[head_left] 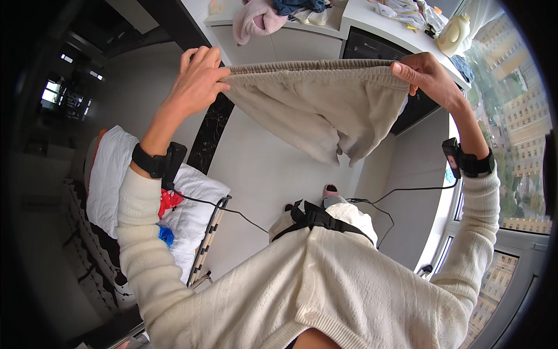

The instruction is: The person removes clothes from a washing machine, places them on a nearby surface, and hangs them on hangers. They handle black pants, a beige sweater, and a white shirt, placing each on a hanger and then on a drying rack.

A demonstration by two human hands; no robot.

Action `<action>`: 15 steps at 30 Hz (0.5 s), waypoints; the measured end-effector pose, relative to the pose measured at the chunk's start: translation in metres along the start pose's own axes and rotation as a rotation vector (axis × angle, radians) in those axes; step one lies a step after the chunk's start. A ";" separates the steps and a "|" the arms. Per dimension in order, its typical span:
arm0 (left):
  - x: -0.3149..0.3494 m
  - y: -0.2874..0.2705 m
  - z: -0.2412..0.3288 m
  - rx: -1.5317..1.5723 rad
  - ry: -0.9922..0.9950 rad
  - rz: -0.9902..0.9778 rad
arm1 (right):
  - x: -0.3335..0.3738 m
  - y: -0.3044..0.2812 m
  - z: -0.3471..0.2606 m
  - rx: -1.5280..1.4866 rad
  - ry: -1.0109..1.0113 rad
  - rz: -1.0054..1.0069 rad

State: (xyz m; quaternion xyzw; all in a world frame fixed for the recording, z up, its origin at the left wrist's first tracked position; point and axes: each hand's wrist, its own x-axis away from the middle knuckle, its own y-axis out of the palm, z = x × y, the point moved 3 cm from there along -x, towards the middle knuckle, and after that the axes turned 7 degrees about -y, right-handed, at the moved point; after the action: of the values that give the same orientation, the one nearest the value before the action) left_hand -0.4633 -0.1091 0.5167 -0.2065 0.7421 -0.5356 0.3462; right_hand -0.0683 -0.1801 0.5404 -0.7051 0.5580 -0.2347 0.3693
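Observation:
A pair of beige trousers [314,99] hangs stretched out in front of me, its elastic waistband running level between my hands. At the waistband's left end, my left hand [200,78] pinches the cloth between thumb and fingers. My right hand [429,77] grips the opposite end, its thumb lying over the band. The legs of the trousers drop below in loose folds and taper to cuffs near the middle. Both hands are raised at about the same height. Each wrist wears a black strapped device with a cable.
A white counter [349,23] at the back bears a pink cloth [260,22], blue clothing [299,7], plastic bags and a cream jug [453,35]. Below it is a black appliance. At left stands a rack with a white quilt [197,186]. A window [517,116] lines the right.

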 end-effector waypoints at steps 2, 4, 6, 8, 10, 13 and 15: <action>-0.005 -0.003 -0.009 -0.095 0.062 0.156 | 0.011 0.006 0.000 0.270 -0.300 -0.035; -0.012 -0.010 -0.013 -0.069 -0.033 -0.019 | 0.011 0.001 0.001 0.454 -0.259 0.008; -0.028 -0.044 -0.004 -0.107 -0.028 0.086 | 0.004 -0.018 -0.017 0.557 -0.390 0.120; -0.049 -0.095 -0.005 -0.121 -0.191 0.181 | -0.009 -0.054 -0.042 0.631 -0.408 0.299; -0.052 -0.148 -0.007 -0.134 -0.222 0.426 | -0.017 -0.091 -0.075 0.612 -0.450 0.592; -0.025 -0.153 0.007 -0.200 -0.148 0.955 | -0.014 -0.066 -0.099 0.478 -0.602 0.736; -0.008 -0.074 0.032 -0.319 -0.184 0.642 | -0.015 0.005 -0.086 0.548 -0.729 0.691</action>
State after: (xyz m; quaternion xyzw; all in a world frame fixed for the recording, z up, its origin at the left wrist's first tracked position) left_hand -0.4394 -0.1499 0.5826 -0.0616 0.8091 -0.2563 0.5252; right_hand -0.1393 -0.1883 0.5914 -0.3955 0.5116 0.0219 0.7625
